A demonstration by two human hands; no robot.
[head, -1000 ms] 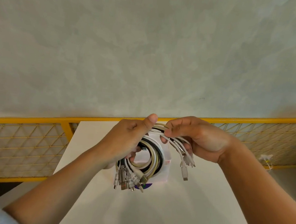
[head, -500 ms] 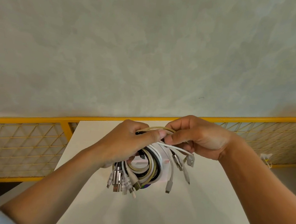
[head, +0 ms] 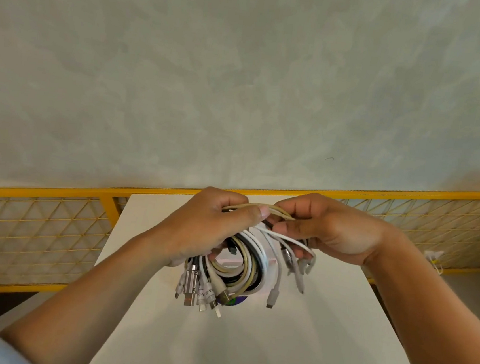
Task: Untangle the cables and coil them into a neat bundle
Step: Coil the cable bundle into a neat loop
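A coil of white, beige and black cables (head: 246, 264) hangs above the white table, held between both hands. My left hand (head: 204, 228) grips the coil's left side, thumb pressed across a beige strand at the top. My right hand (head: 328, 229) pinches that beige strand and a white cable at the coil's upper right. Several plug ends (head: 200, 292) dangle below the left hand. Two loose white ends (head: 272, 296) hang down under the right hand.
The white table (head: 245, 345) runs toward me beneath the hands. A small white box with a dark label (head: 238, 300) lies on it under the coil. A yellow mesh railing (head: 36, 219) crosses behind, with a grey wall above it.
The hands have come closer together at the top of the coil. A beige strand has been drawn up over the top between both hands. The loose white ends on the right have dropped lower.
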